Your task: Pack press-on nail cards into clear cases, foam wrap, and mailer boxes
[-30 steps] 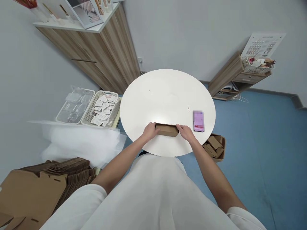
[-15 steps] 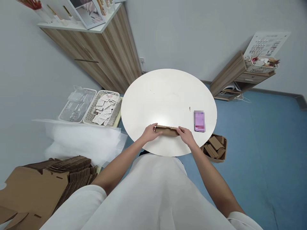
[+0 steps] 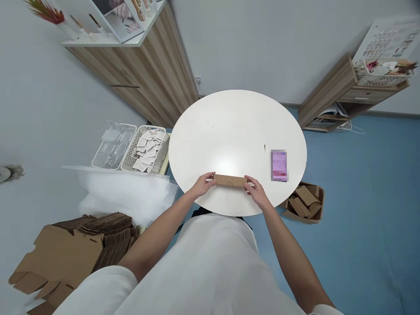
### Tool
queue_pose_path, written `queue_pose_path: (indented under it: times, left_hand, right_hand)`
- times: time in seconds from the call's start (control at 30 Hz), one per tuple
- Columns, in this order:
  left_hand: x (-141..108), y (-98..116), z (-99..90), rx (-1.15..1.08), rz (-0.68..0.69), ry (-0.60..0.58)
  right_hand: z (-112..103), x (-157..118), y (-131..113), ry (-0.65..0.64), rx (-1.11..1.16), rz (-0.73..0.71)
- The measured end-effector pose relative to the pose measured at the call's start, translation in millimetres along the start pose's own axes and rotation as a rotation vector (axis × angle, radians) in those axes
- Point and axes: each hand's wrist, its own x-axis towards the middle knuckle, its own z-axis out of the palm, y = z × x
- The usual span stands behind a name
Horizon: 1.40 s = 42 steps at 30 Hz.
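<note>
A long, narrow brown cardboard box [image 3: 230, 180] is over the near part of the round white table [image 3: 236, 118], closed, with a small curved tab line on the side facing me. My left hand [image 3: 204, 184] grips its left end, thumb in front and fingers behind. At the right end, my right hand [image 3: 256, 190] holds it with bent fingers. Whether the box's underside touches the tabletop, I cannot tell. A phone with a blurred purple screen [image 3: 278, 165] lies on the table to the right of my right hand.
Below the table's right edge stands a carton of brown boxes [image 3: 305, 202]. At left are a basket of white cards [image 3: 147, 151], a tray of clear plastic bags [image 3: 114, 146], white foam sheets [image 3: 121, 188] and stacked flat cardboard [image 3: 68, 258]. Wooden cabinets [image 3: 157, 65] stand behind.
The box was open, showing its inside between my hands; its lid is now shut. My fingers have moved to its two ends. The camera view has shifted slightly.
</note>
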Motion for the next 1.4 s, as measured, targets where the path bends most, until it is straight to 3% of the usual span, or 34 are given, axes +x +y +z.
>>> queue_pose_path:
  times: [0.2, 0.43, 0.57, 0.7, 0.8, 0.93, 1.1, 1.17, 1.3, 1.4]
  left_hand:
    - [2, 7, -4.7, -0.021, -0.125, -0.03]
    - [3, 0, -10.3, -0.202, -0.473, -0.094]
    - [12, 6, -8.6, -0.208, -0.561, -0.183]
    - [12, 10, -8.9, -0.17, -0.467, -0.244]
    - [5, 0, -9.2, -0.17, -0.351, -0.263]
    - [-3, -24, -0.5, -0.07, -0.186, -0.171]
    - [-7, -45, 14.7, 0.154, 0.064, -0.059]
    - [-7, -49, 16.1, 0.256, 0.085, -0.024]
    - [-6, -50, 13.5, 0.297, 0.004, -0.034]
    - [-4, -47, 12.8, 0.281, -0.01, -0.045]
  right_hand:
    - [-2, 1, 6, 0.002, -0.042, 0.039]
    - [-10, 0, 19, -0.078, 0.102, 0.263]
    - [-8, 6, 14, -0.143, 0.071, 0.359]
    - [-3, 2, 7, -0.142, 0.089, 0.28]
    - [5, -13, 5, -0.128, 0.118, 0.189]
    - [26, -33, 6, -0.076, 0.072, 0.147]
    - [52, -42, 18, 0.126, 0.012, 0.092]
    - [54, -43, 25, 0.196, -0.052, 0.121]
    - [46, -41, 38, 0.339, -0.189, 0.226]
    - [41, -35, 41, 0.337, -0.171, 0.224]
